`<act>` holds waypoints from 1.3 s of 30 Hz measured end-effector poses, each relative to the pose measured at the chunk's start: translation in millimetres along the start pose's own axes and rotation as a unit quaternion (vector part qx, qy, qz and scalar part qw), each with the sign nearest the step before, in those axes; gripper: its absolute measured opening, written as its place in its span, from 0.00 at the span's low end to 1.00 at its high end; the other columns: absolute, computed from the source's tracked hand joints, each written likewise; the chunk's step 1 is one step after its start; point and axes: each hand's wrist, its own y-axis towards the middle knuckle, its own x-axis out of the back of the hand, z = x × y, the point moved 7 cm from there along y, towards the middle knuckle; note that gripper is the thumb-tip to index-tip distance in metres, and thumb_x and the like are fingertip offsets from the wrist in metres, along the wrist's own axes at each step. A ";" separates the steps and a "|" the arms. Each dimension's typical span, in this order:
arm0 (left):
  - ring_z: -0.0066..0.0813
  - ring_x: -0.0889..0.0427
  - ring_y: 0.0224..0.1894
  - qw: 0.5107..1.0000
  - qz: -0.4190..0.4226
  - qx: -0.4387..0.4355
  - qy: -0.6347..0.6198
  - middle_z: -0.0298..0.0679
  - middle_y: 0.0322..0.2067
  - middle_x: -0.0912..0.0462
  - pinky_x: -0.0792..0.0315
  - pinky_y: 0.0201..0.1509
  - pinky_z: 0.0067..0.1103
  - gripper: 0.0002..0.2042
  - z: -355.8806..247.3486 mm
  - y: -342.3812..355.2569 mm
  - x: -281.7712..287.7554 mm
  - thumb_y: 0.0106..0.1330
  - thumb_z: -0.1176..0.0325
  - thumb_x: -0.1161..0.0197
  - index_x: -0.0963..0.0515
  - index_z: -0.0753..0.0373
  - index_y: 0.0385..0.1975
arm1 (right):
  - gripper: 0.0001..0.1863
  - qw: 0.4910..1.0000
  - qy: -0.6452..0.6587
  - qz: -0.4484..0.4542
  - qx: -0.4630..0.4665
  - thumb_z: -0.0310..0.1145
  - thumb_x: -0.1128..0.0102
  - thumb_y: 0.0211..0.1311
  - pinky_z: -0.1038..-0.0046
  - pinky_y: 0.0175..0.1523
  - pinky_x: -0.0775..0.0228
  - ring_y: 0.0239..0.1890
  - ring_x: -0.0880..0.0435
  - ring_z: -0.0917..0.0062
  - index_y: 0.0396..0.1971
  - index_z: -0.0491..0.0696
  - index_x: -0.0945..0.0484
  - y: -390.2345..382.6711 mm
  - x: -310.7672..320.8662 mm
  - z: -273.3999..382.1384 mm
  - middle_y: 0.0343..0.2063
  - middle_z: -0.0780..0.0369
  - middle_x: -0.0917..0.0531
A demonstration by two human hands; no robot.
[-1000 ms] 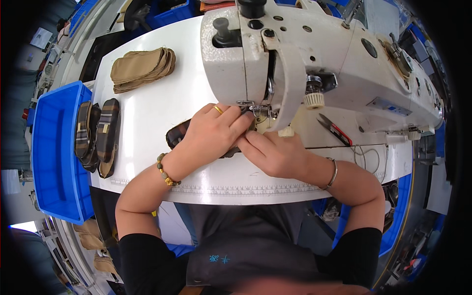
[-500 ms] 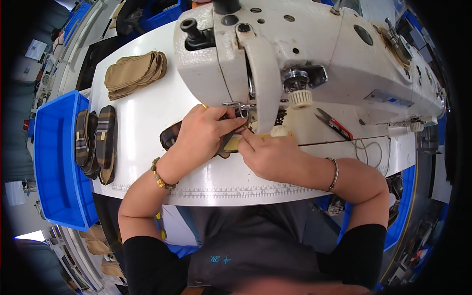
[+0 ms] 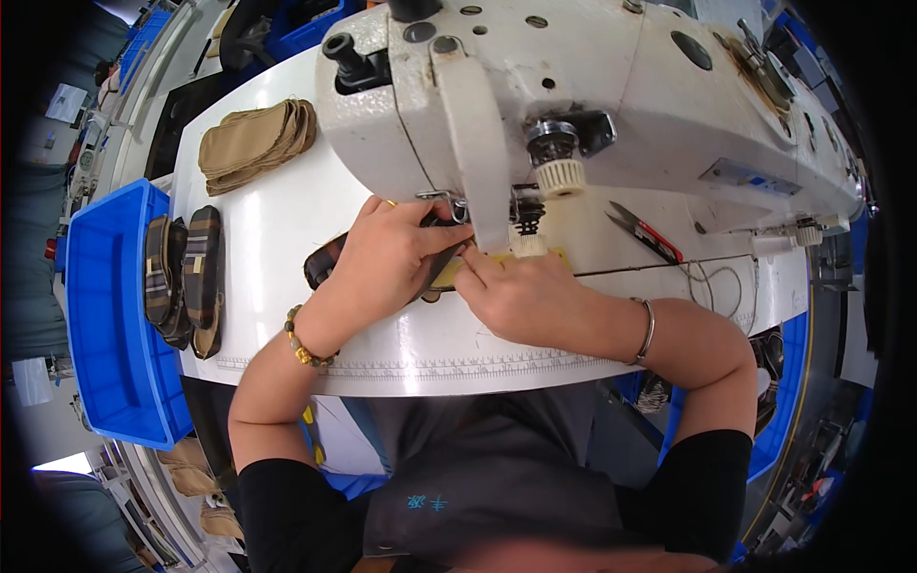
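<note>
Both my hands work at a plaid fabric piece [image 3: 322, 262] with dark edging, under the head of a white sewing machine [image 3: 420, 134]. My left hand [image 3: 382, 253] is closed over it, thumb and fingers pinching the dark edge close to the presser foot. From the right, my right hand [image 3: 521, 294] has its thumb and forefinger pinched at the same edge, just in front of the foot. The needle and the stitched spot are hidden behind the machine head and my fingers. A yellow plate [image 3: 446, 277] shows between my hands beside the fabric.
A stack of tan fabric pieces [image 3: 253, 143] lies at the far left of the table. Plaid pieces [image 3: 202, 267] rest near a blue bin [image 3: 115, 325] at the left edge. Red-and-black scissors [image 3: 650, 234] and a loose cord [image 3: 712, 286] lie right of the machine.
The view has shifted slightly, so the machine appears a little further left. My hands keep their pinch on the fabric at the foot, with hardly any visible movement.
</note>
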 end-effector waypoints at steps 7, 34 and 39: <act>0.42 0.19 0.35 0.999 0.000 0.036 0.005 0.41 0.32 0.17 0.28 0.40 0.33 0.16 12.3 1.5 -4.7 0.51 0.77 0.34 0.13 0.56 0.41 | 0.12 0.998 -0.064 -0.028 0.011 0.30 0.38 0.46 0.74 0.15 0.35 0.12 0.24 0.79 0.32 0.40 0.21 -0.7 -6.9 -7.3 0.10 0.67 0.27; 0.40 0.17 0.29 0.998 0.014 0.047 0.026 0.37 0.30 0.15 0.22 0.33 0.31 0.12 9.3 4.2 -0.1 0.55 0.73 0.35 0.13 0.55 0.39 | 0.17 0.997 -0.070 -0.027 0.013 0.30 0.37 0.44 0.73 0.15 0.38 0.10 0.26 0.79 0.37 0.39 0.21 -2.0 -9.4 -10.8 0.09 0.68 0.27; 0.41 0.17 0.30 0.995 0.054 0.073 0.042 0.38 0.30 0.15 0.22 0.33 0.32 0.10 10.3 6.6 -1.9 0.57 0.72 0.35 0.13 0.56 0.39 | 0.21 0.998 -0.061 -0.020 0.010 0.30 0.37 0.44 0.72 0.15 0.37 0.09 0.26 0.77 0.41 0.37 0.21 -1.8 -9.1 -15.4 0.08 0.68 0.27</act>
